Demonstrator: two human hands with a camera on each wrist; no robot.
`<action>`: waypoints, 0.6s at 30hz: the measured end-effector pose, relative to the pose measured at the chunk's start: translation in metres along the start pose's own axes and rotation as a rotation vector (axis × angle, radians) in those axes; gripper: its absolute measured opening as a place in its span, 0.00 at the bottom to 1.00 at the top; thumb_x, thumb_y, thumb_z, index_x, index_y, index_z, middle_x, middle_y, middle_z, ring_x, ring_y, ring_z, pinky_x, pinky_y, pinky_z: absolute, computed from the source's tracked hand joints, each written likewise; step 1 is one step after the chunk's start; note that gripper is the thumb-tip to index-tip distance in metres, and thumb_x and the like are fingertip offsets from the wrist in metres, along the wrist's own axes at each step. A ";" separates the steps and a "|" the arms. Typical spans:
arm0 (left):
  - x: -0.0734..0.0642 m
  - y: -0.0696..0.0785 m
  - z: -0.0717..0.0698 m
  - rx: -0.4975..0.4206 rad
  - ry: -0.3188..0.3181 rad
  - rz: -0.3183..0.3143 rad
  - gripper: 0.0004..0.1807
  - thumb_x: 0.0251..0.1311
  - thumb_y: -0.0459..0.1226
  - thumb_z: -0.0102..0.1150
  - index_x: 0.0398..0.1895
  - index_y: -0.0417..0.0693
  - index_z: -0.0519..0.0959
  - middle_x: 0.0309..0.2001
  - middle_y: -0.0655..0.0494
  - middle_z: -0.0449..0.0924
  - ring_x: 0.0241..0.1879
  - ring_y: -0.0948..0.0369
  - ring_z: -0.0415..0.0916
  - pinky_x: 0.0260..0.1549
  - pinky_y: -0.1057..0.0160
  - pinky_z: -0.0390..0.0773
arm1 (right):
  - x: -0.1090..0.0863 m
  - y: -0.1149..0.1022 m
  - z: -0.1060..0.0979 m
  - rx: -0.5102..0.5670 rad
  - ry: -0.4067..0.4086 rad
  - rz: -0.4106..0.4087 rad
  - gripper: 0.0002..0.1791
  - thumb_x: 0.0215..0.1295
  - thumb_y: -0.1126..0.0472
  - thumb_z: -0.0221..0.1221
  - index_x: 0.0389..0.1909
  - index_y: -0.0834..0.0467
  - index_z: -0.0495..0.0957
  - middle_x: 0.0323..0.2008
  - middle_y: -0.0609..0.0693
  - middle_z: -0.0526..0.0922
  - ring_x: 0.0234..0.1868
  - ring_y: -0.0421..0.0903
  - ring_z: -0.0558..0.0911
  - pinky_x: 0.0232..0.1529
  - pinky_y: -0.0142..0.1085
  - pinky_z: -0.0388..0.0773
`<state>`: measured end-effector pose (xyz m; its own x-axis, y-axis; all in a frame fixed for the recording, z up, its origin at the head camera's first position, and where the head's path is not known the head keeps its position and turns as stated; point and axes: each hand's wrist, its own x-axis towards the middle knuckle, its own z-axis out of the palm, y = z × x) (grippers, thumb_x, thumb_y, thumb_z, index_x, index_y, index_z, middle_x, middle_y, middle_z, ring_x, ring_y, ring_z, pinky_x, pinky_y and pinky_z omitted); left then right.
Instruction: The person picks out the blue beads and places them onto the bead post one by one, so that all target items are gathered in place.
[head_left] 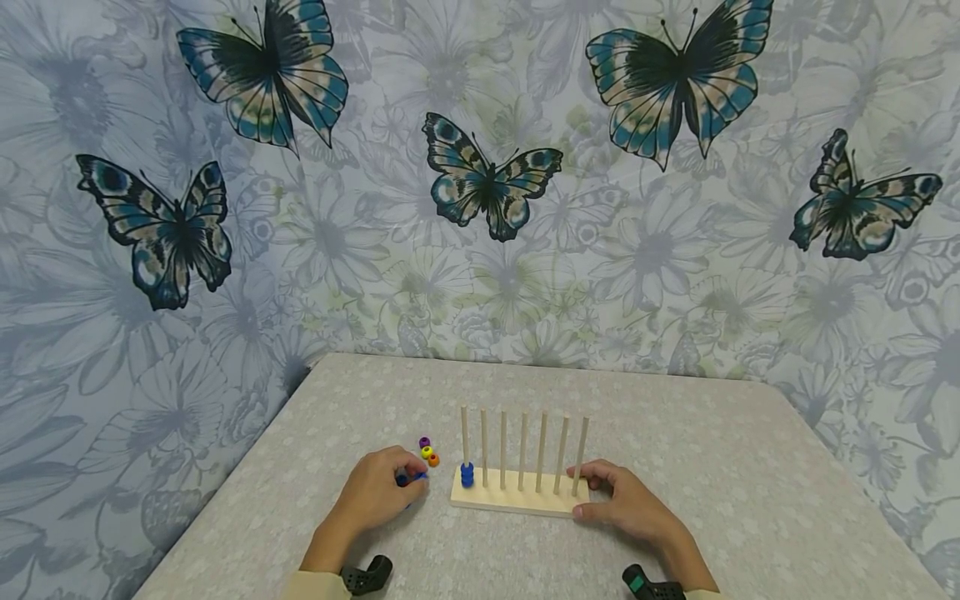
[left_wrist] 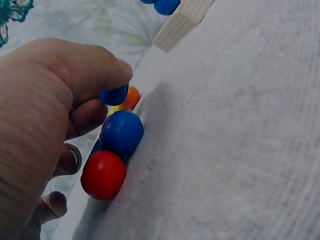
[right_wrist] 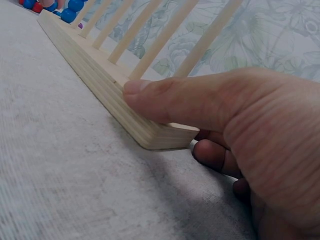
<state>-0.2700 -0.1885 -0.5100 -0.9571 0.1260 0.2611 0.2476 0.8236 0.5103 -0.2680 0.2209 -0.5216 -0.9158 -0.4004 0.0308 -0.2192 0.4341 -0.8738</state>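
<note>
I have the left hand (head_left: 377, 492) pinching a blue bead (left_wrist: 115, 96), the right hand (head_left: 628, 502) gripping a wooden rack (head_left: 512, 497) by one end.

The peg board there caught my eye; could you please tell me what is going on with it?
A person is handling beads at the peg board. The left hand pinches a blue bead beside the board's left end, while the right hand holds its right end. Stacked blue beads sit on the leftmost peg; the other six pegs are bare. A purple bead, yellow bead and orange bead lie near the left hand.
</note>
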 end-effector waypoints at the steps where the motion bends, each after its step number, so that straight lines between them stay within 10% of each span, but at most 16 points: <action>1: 0.000 0.000 0.000 -0.004 0.002 0.001 0.07 0.50 0.44 0.75 0.33 0.65 0.87 0.28 0.75 0.77 0.27 0.68 0.71 0.30 0.67 0.69 | 0.000 0.000 0.000 -0.002 0.001 0.000 0.28 0.53 0.53 0.75 0.56 0.52 0.81 0.57 0.50 0.81 0.50 0.46 0.73 0.51 0.30 0.70; 18: 0.001 0.003 -0.012 -0.135 0.066 0.066 0.06 0.56 0.46 0.73 0.33 0.71 0.85 0.32 0.77 0.79 0.24 0.67 0.68 0.25 0.68 0.69 | 0.000 0.002 0.001 -0.003 0.019 -0.017 0.28 0.52 0.53 0.75 0.55 0.52 0.81 0.55 0.49 0.82 0.48 0.43 0.73 0.50 0.30 0.68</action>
<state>-0.2687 -0.1924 -0.4977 -0.9273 0.1368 0.3485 0.3315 0.7325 0.5946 -0.2685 0.2210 -0.5234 -0.9181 -0.3927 0.0547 -0.2359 0.4301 -0.8714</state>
